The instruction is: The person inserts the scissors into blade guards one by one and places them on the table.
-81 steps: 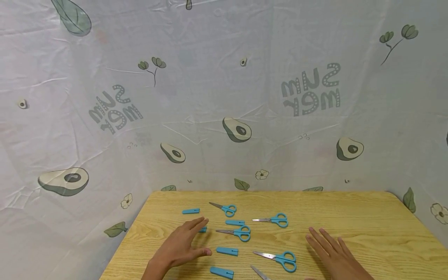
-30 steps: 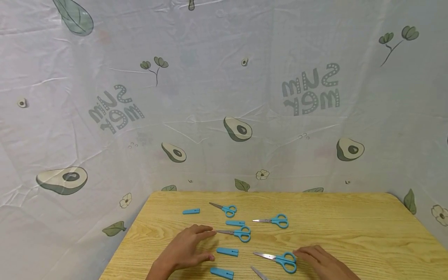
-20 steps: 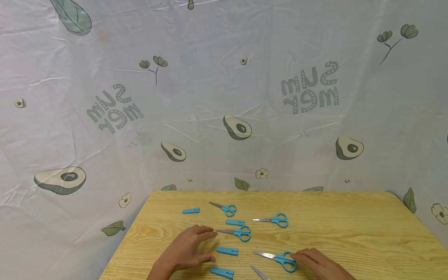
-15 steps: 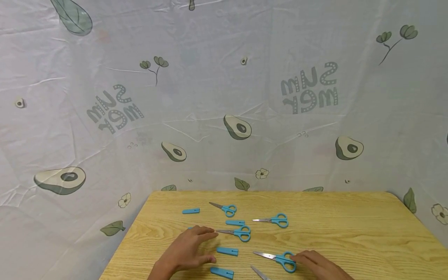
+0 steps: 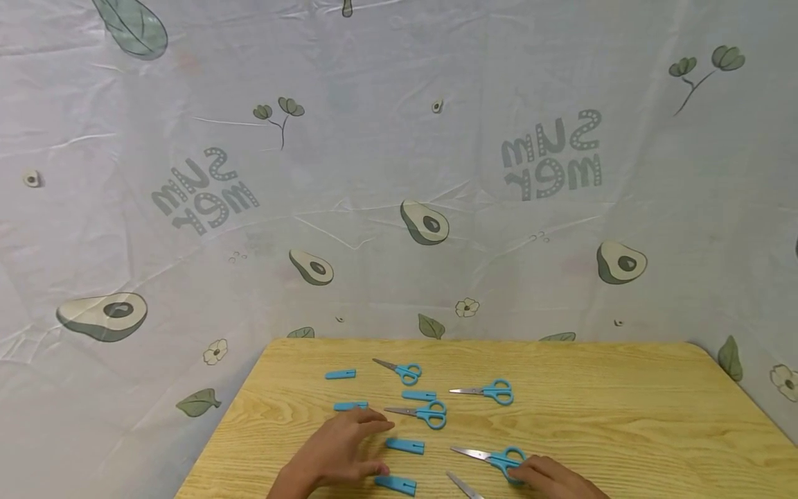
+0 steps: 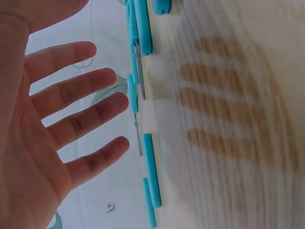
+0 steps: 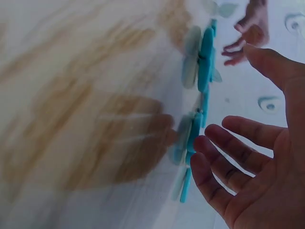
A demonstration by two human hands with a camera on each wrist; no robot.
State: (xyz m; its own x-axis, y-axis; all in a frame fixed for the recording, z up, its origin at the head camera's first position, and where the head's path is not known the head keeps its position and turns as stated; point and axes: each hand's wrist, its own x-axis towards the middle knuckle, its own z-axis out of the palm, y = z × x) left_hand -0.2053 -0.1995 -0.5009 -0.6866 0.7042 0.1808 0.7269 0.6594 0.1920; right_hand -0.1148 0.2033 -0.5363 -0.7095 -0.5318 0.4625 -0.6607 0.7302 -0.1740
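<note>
Over the left part of the table, my left hand point(image 5: 337, 447) hovers with fingers apart, its thumb near a blue scissors cap point(image 5: 399, 486). In the left wrist view the left hand point(image 6: 71, 109) is spread with nothing in it. My right hand point(image 5: 553, 478) is beside a pair of blue-handled scissors point(image 5: 500, 460), fingertips over the edge of its handle loops. The right wrist view shows the right hand point(image 7: 252, 167) with loosely bent fingers and no scissors gripped; whether a fingertip touches the handle, I cannot tell. Another scissors blade point(image 5: 463, 485) is cut off by the bottom edge.
More uncapped scissors lie farther back, one pair point(image 5: 426, 413) in the middle, one point(image 5: 491, 391) to its right, one point(image 5: 402, 372) behind. Other blue caps point(image 5: 405, 445) lie to their left on the wooden table point(image 5: 623, 402). A printed cloth point(image 5: 349, 173) hangs behind.
My right hand has moved left from the table's right part to the scissors' handle loops. The left hand has shifted slightly toward me and right, uncovering a cap behind it. The scissors stay put.
</note>
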